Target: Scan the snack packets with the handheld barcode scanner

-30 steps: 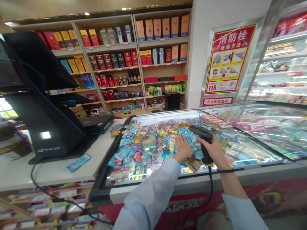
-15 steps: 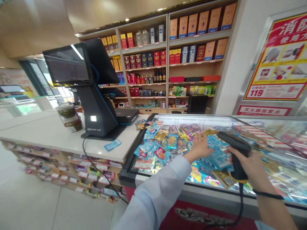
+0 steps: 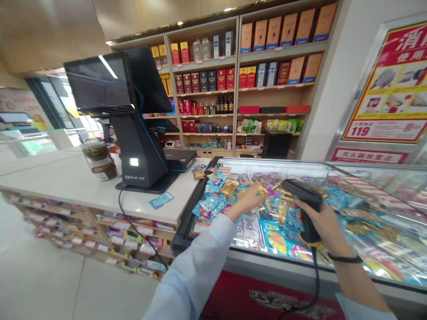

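Note:
My right hand [image 3: 322, 224] grips a black handheld barcode scanner [image 3: 304, 193], its head pointing left over the glass-topped freezer [image 3: 203, 229]. A cable hangs from the scanner's handle. My left hand [image 3: 250, 199] reaches over the glass with fingers extended, the thumb apart from them. A bit of yellow packaging [image 3: 263, 190] shows at its fingertips; I see nothing firmly held. Blue and gold snack sachets [image 3: 229, 186] lie left of that hand. More blue sachets [image 3: 340, 199] and gold ones lie right of the scanner. Part of the left-hand pile is hidden by my forearm.
On the white counter [image 3: 83, 189] at left stand a black point-of-sale terminal [image 3: 140, 151] and a clear jar [image 3: 98, 162]. One blue sachet [image 3: 161, 200] lies near the counter's front edge. A black cable [image 3: 133, 226] hangs down there. Shelves of boxes [image 3: 216, 81] stand behind.
My left hand has moved left, away from the blue sachets in the middle. The scanner in my right hand has also shifted left. Blue sachets now show farther right, beyond the scanner.

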Demonstrator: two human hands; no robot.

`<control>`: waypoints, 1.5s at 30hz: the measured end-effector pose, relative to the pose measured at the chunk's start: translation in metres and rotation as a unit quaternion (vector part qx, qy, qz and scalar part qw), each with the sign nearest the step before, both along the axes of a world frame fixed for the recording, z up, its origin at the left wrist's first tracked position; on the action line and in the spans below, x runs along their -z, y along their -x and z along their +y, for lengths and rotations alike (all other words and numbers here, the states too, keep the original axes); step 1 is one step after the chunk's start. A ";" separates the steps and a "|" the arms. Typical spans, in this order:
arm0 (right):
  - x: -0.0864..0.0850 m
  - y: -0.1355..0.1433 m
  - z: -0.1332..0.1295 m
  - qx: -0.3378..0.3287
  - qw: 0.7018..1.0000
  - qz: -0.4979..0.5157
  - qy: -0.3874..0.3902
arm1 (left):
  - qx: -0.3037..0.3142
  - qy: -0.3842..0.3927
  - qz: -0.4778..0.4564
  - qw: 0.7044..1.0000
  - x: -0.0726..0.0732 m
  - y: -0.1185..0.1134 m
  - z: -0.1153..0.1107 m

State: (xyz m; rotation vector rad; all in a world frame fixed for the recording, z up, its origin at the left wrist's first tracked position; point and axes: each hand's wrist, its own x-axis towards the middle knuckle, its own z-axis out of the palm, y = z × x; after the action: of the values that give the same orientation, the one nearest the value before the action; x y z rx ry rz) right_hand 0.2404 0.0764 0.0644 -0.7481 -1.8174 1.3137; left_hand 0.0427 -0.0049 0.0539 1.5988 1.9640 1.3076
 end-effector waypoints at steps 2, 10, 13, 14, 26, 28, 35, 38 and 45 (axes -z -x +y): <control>0.006 0.015 -0.011 -0.041 0.999 0.013 0.000 | -0.044 0.005 -0.010 0.999 0.003 0.020 -0.014; 0.008 0.069 -0.039 -0.175 0.984 -0.001 -0.020 | -0.170 0.005 -0.040 0.985 0.019 0.108 -0.067; 0.004 0.084 -0.037 -0.187 0.982 0.014 -0.016 | -0.230 0.011 -0.002 0.973 0.021 0.131 -0.079; 0.005 0.090 -0.036 -0.192 0.981 0.018 -0.013 | -0.250 0.014 0.017 0.968 0.022 0.135 -0.081; 0.024 0.123 -0.020 -0.253 0.965 0.063 0.042 | -0.285 0.143 0.257 0.912 0.045 0.124 -0.047; 0.024 0.120 -0.020 -0.251 0.965 0.066 0.044 | -0.307 0.162 0.277 0.896 0.044 0.121 -0.042; 0.028 0.117 -0.020 -0.215 0.976 0.041 0.019 | -0.356 0.199 0.303 0.862 0.048 0.116 -0.026; 0.028 0.116 -0.021 -0.206 0.978 0.020 -0.007 | -0.363 0.194 0.291 0.864 0.051 0.118 -0.024; 0.023 0.112 -0.023 -0.190 0.982 0.020 0.000 | -0.335 0.140 0.192 0.912 0.047 0.123 -0.029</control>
State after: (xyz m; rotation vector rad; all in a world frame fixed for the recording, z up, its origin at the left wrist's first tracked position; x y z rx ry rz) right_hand 0.1281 0.0532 0.0414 -0.3809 -1.9927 1.5554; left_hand -0.0803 -0.0344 0.0068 1.1352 2.9626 0.8586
